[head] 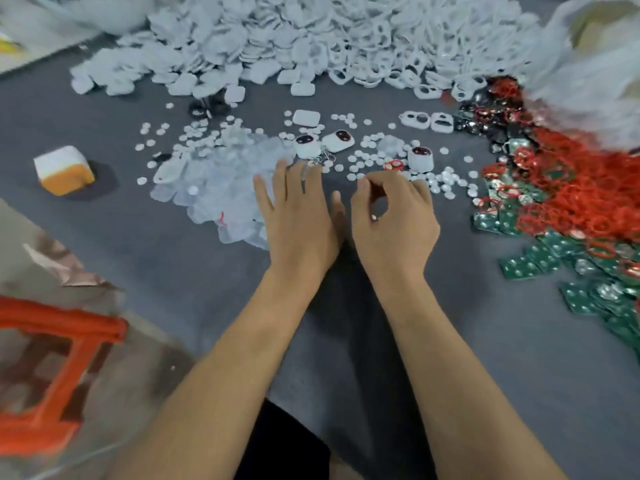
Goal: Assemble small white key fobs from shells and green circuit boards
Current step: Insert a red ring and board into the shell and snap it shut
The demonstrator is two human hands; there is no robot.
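Grey work surface [485,341], matte, spread with sorted stock; all within arm's reach, presumably so each part can be taken without rising.

Far centre: large heap of white shells [263,39], solid halves to the left, ring-shaped frames to the right. Kept apart, likely to spare sorting mid-assembly.

Right edge: pile of green circuit boards [540,261], tangled with red rings [568,188]; placed on the right hand's side, probably for quick picking.

Centre: scatter of small white discs [363,157] and a sheet of clear film pieces [221,188], near the hands. Three part-built fobs [341,140] just beyond the fingertips, dark openings upward, seemingly set aside awaiting a further step.

Left: white-and-orange block [64,169], well apart from the work. Near left: orange plastic frame [62,362], off the surface.

Left hand [298,216]: palm down, fingers straight and spread, tips at or near the small parts beside one fob; gripping nothing visible. Judged to be reaching or steadying.

Right hand [391,216]: fingers curled, thumb and forefinger closed together as for a pinch; a tiny white speck shows in the hollow of the grip, though whether anything is actually held cannot be told.
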